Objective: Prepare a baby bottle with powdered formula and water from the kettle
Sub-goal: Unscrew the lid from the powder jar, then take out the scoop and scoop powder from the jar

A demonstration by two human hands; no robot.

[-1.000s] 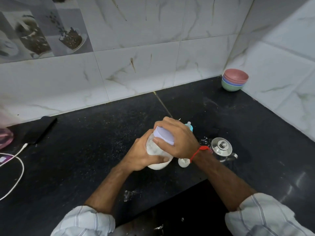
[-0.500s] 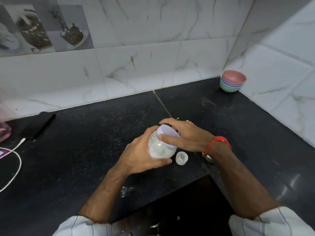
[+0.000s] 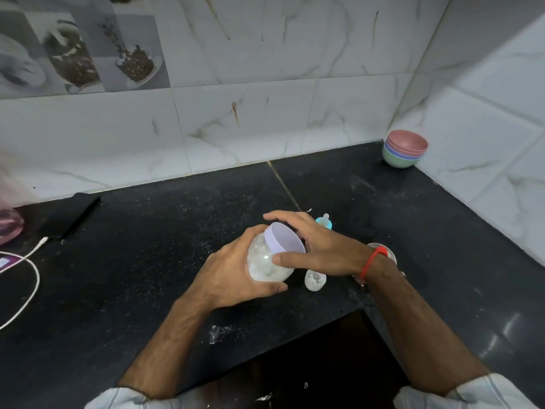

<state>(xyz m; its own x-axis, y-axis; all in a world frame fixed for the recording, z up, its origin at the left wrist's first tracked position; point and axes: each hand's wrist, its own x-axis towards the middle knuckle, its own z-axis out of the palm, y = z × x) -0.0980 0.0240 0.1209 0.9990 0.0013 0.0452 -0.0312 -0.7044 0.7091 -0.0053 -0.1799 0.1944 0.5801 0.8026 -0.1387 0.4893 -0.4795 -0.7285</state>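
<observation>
My left hand grips a clear round jar of white formula powder, tilted toward the right. My right hand holds the jar's pale lilac lid at the mouth, thumb and fingers around its rim. A small clear bottle body stands on the black counter just right of the jar. Behind my right hand stands the teal bottle nipple cap. A steel kettle is mostly hidden under my right wrist.
Stacked coloured bowls sit in the back right corner. A black phone with a white cable lies at the left, beside a pink container. The black counter has a cut-out edge at front centre, with spilled powder near it.
The jar has tilted more to the right in my left hand. My right hand has turned on the lid, and its wrist now covers the kettle that was visible a second ago.
</observation>
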